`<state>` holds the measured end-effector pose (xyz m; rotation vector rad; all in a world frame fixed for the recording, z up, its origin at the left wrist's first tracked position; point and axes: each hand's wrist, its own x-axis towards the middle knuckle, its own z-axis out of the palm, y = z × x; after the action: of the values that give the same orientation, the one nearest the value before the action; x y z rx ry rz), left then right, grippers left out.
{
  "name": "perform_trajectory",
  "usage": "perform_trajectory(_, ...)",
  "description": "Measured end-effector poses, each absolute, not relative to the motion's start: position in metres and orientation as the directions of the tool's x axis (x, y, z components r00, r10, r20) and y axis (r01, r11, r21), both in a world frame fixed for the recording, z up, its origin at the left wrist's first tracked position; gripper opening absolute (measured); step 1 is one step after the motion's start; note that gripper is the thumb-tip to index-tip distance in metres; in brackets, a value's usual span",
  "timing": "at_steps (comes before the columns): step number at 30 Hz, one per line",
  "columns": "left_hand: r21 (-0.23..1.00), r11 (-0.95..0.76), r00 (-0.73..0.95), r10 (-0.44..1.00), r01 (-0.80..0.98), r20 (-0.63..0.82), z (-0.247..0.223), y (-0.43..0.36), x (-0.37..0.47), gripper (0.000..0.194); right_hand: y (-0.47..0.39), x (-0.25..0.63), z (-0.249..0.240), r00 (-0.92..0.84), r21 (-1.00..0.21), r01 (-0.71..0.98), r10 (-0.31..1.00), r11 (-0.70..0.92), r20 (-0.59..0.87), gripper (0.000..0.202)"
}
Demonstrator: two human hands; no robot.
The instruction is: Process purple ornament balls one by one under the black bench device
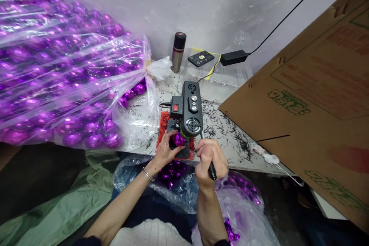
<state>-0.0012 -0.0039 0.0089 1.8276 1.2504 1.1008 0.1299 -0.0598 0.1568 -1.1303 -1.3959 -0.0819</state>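
A shiny purple bauble sits under the head of a black bench press machine with round vents and buttons. My left hand grips the bauble from its left side, thumb in front and fingers behind. The machine's lever, a metal rod with a black knob end, runs through my right hand, whose fingers are wrapped round it. A red switch shows on the small box at the machine's left. Red cloth lies under the base. The bauble's top is hidden by the machine head.
A clear bag of purple baubles fills the left. A flask, a phone and a power adapter stand near the wall. A cardboard box leans in at right. Black bits litter the table; more bagged baubles lie below its edge.
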Motion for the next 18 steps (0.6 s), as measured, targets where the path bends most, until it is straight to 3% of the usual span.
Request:
perform_trajectory(6, 0.847, -0.365, 0.198, 0.93, 0.387, 0.31, 0.009, -0.003, -0.001, 0.058, -0.061, 0.129, 0.132, 0.26, -0.549, 0.654, 0.527, 0.52, 0.809, 0.03)
perform_trajectory(12, 0.848, -0.362, 0.207, 0.93, 0.386, 0.303, 0.01, -0.002, -0.001, 0.058, -0.052, 0.126, 0.093, 0.26, -0.451, 0.678, 0.385, 0.58, 0.886, 0.035)
perform_trajectory(18, 0.84, -0.391, 0.216, 0.919, 0.377, 0.33, 0.01, -0.001, -0.002, 0.057, -0.048, 0.121, 0.081, 0.316, -0.463, 0.705, 0.347, 0.537, 0.883, 0.037)
